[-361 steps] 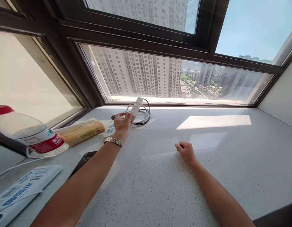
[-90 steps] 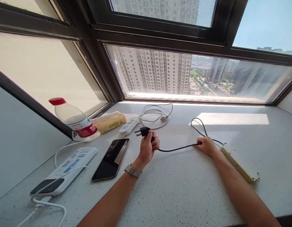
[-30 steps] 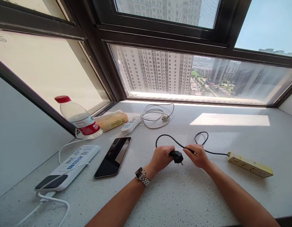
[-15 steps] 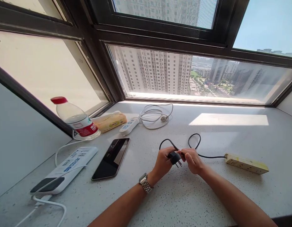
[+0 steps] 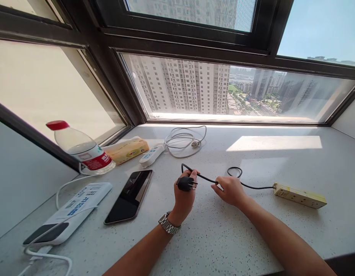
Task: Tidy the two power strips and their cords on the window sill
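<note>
The left hand (image 5: 183, 201) had its fingers curled around a black moulded plastic plug (image 5: 183, 184), whose metal pins pointed toward the right hand (image 5: 230, 191). A thin, round black cord (image 5: 207, 179) made a tight bend behind the left hand and ran across to the right one, which pinched it between thumb and fingers. The two hands were apart, with a short stretch of cord between them.

Beyond the right hand the cord made a small loop on the pale speckled stone worktop (image 5: 223, 241) — then ran to the end of a long, yellowed rectangular power strip (image 5: 299, 196), which lay near the right forearm.

A silver metal-banded watch (image 5: 169, 224) circled the left wrist. Left of that hand lay a dark, flat, glossy phone (image 5: 130, 197), and further left a white oblong plastic case (image 5: 71, 211) with blue lettering. Behind these stood a clear plastic bottle (image 5: 79, 147) with a red cap and red-and-white label, beside a soft yellow packet (image 5: 127, 150). Near the packet was a small white plastic socket strip (image 5: 151, 155) — its coiled pale cord (image 5: 183, 157) lay toward the window.
</note>
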Available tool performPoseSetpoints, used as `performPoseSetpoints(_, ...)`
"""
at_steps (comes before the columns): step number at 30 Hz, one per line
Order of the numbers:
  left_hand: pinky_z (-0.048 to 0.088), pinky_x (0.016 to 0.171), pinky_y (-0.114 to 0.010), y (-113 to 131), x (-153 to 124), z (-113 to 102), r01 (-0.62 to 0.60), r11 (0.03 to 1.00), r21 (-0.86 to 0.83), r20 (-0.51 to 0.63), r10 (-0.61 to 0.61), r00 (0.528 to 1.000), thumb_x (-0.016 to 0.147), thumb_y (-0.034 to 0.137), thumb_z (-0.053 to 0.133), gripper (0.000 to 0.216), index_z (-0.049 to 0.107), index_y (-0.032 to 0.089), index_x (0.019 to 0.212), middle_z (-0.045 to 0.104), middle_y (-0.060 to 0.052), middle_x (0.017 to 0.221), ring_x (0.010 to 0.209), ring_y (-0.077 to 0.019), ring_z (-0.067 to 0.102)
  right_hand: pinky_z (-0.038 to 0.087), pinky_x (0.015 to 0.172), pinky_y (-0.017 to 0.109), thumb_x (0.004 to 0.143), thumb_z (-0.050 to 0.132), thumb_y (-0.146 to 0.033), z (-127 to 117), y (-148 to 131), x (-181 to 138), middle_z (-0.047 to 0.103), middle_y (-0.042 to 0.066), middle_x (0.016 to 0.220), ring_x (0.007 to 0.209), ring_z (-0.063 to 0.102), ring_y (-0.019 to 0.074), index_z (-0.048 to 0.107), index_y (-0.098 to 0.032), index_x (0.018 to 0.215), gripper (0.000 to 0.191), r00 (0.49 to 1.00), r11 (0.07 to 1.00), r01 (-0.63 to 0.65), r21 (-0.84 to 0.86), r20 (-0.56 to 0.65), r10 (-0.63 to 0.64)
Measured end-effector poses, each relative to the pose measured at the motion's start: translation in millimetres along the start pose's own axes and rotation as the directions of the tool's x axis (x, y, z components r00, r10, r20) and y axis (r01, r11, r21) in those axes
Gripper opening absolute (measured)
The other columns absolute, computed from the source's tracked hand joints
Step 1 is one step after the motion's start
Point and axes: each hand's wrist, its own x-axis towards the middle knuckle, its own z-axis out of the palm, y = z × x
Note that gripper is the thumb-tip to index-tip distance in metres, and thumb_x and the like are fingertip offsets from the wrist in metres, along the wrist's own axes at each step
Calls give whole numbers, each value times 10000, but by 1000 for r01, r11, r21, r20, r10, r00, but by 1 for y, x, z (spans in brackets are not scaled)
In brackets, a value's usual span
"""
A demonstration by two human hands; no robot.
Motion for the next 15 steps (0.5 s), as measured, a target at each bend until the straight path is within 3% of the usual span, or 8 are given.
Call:
performPoseSetpoints(3,211,393,-202,12,15,-8,7,991,-132,-146,-26,989,777,350,557,223,505,179,643,288,83,424,380,-70,261,188,511,250,937,487,-317,-3,16,3,603,26,640,549,490,124,596,-170,750,261,993,991,-111,-70,-57,107)
performPoseSetpoints(6,171,372,-187,25,28,-17,16,973,-229,-253,-76,965,742,314,560,198,465,185,626,235,105,427,358,-53,209,216,496,240,938,500,-352,-8,34,4,592,17,605,524,493,122,598,-179,712,300,977,981,-193,-4,-99,191)
performPoseSetpoints(9,178,360,-176,31,35,-22,13,958,-285,-281,-97,955,709,283,576,198,452,181,593,228,109,431,350,-42,200,307,523,236,931,518,-396,-9,50,5,622,29,640,557,534,130,614,-184,703,326,988,987,-91,129,-111,106)
performPoseSetpoints(12,214,355,-174,33,38,-25,-8,947,-320,-287,-88,954,687,258,590,204,447,176,567,266,100,437,348,-36,227,418,760,308,928,529,-403,-8,60,8,668,43,723,712,607,171,626,-192,721,311,991,977,58,207,-132,-30)
performPoseSetpoints(15,272,353,-181,36,41,-28,-3,946,-323,-276,-91,957,690,260,578,183,457,179,579,400,62,466,365,-57,343,309,992,433,947,498,-405,-10,64,10,697,56,843,957,610,227,628,-202,803,280,979,978,124,168,-181,-93)
